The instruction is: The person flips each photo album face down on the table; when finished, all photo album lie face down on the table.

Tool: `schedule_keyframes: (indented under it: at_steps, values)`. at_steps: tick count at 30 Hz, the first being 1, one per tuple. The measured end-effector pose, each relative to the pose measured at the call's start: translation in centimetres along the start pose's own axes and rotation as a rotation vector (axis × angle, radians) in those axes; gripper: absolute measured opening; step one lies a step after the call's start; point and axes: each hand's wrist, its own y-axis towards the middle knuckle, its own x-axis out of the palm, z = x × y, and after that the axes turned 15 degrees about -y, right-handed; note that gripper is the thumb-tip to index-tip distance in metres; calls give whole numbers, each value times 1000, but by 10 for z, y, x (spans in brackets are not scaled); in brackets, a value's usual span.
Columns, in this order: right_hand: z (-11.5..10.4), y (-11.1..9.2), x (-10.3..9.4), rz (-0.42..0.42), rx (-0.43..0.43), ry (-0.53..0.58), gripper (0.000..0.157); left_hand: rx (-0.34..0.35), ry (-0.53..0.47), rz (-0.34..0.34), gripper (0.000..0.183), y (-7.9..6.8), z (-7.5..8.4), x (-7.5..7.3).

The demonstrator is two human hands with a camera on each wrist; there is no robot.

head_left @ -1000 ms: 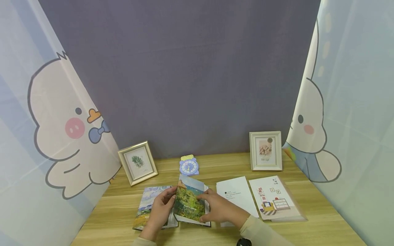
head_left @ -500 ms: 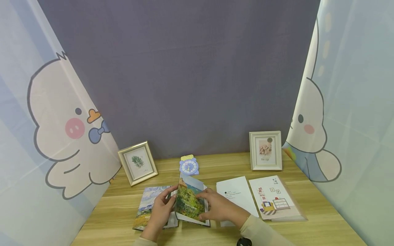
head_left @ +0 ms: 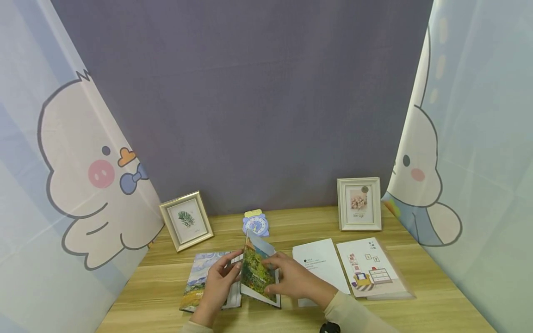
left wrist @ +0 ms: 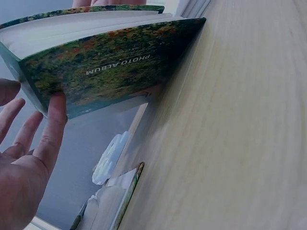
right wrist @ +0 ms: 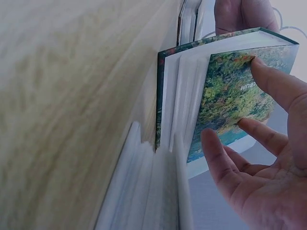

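Note:
A photo album (head_left: 256, 273) with a green garden painting stands tilted between both hands, its lower edge at the wooden table. My left hand (head_left: 216, 282) holds it at the spine. In the left wrist view, the index fingertip (left wrist: 57, 98) lies on the lettered cover and the thumb (left wrist: 8, 91) is at the spine. My right hand (head_left: 291, 277) rests thumb and fingertips (right wrist: 244, 122), spread, on the opposite cover; white pages show between the covers. A second photo album (head_left: 197, 277), with a sky-and-field painting, lies flat, partly hidden by my left hand and wrist.
A white-covered booklet (head_left: 318, 259) and an illustrated one (head_left: 370, 268) lie at right. A lilac toy clock (head_left: 255, 224) sits behind the album, partly overlapped. Two picture frames, one gold-edged (head_left: 186, 221) and one white (head_left: 359, 204), stand at the back by the grey curtain (head_left: 258, 115).
The held album has turned more upright, and its right edge has shifted slightly left. My right hand has moved a little left with it; my left hand stays at the spine.

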Motion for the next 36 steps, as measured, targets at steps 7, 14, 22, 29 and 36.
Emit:
schedule_keyframes:
  at_steps: [7, 14, 22, 29, 36]
  values:
    - [-1, 0, -2, -25, -11, 116, 73, 80, -69, -31, 42, -1, 0, 1]
    - [1, 0, 0, -31, -15, 195, 77, 97, -112, -56, 42, -2, -1, 1]
    - [-1, -1, -2, -27, -21, 265, 79, 128, -142, -128, 43, -2, -1, 0]
    - [1, 1, -3, -18, -37, 320, 76, 161, -166, -202, 45, 0, -4, -2]
    - [2, 3, -4, -17, -44, 328, 71, 165, -191, -258, 49, 1, -6, -3]
